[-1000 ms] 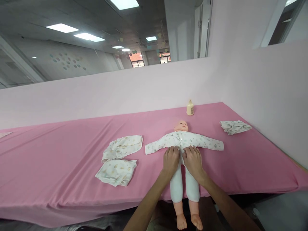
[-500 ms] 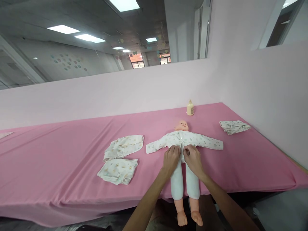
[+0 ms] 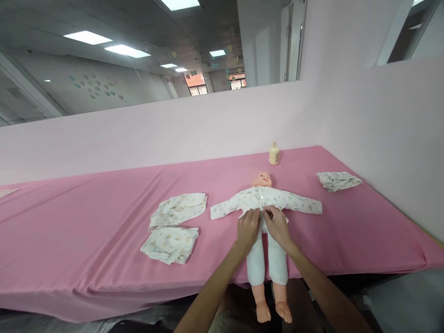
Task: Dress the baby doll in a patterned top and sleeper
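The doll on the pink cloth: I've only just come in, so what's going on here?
A person's left hand and right hand meet at the lower front of the doll's patterned top, both closed on the fabric; any fastening between them is hidden. The doll lies on its back on the pink cloth, sleeves spread, feet past the near edge. Two folded garments lie to the left, another folded piece to the right, and a bottle stands beyond the head.

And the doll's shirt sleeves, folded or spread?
Spread: the sleeves reach out to either side of the doll.
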`<state>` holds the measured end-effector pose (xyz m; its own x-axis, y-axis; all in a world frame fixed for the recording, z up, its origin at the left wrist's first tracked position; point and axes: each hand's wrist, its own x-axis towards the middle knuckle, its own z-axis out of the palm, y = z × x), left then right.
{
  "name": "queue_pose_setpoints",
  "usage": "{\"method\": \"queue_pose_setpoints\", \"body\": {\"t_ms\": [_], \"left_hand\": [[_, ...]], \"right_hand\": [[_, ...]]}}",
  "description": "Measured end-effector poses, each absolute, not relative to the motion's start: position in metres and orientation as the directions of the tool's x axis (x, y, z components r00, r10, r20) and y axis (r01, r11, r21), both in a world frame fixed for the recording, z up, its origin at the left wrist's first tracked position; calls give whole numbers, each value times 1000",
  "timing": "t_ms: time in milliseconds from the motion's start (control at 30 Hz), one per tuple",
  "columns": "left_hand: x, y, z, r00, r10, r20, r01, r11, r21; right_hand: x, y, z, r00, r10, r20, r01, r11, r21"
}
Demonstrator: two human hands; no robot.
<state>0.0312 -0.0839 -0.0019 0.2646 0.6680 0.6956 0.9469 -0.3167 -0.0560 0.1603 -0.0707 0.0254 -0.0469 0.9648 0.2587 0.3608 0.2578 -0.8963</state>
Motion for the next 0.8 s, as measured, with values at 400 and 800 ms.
{"method": "queue_pose_setpoints", "body": {"t_ms": [400,800], "left_hand": [[32,-83,-5,215,698,683,941,-335,46],[31,-83,-4,188,660,728,886,-434,164]], "right_hand": [[162,-74,22,-55,946,318,161,323,-933],[167,-57,20,-126,983,132,18,135,-991]]}}
